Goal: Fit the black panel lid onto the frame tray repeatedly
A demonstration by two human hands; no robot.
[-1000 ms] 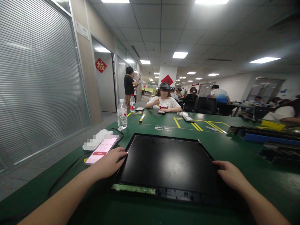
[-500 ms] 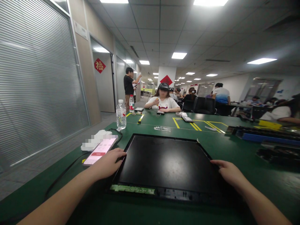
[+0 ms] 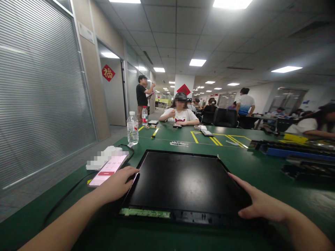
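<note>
A black flat display panel [image 3: 178,181] lies on the green table in front of me, its dark screen facing up. Along its near edge, at the left, runs a green circuit board strip [image 3: 145,212]. My left hand [image 3: 121,181] grips the panel's left edge, fingertips on the frame. On the opposite side, my right hand [image 3: 258,200] holds the right edge, fingers stretched along it and thumb over the near right corner. The undersides of both grips are hidden.
Beside my left hand lie a lit phone [image 3: 107,170], a white blurred item [image 3: 103,158] and a black cable [image 3: 60,198]. A water bottle [image 3: 132,129] stands behind them. Dark and blue parts [image 3: 282,152] lie at right. A person [image 3: 180,115] works across the green table [image 3: 261,167].
My right hand has shifted from a pointed finger at the right edge to a wider hold, thumb now on the near right corner. My left hand stays at the left edge.
</note>
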